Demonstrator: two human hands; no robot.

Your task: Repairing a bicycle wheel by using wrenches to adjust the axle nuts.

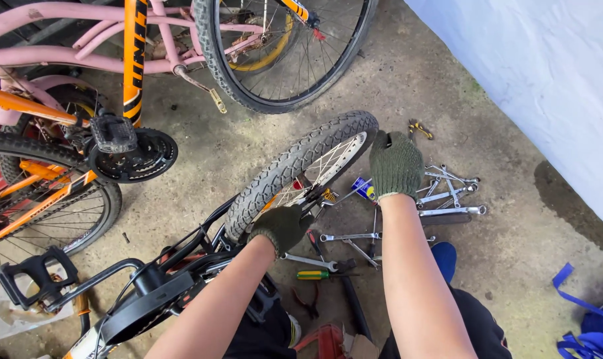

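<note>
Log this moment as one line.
left hand: gloved, gripping small bike wheel's tyre near end | right hand: gloved, on tyre's far end | spanners: scattered on concrete floor | screwdriver: lying by knee
</note>
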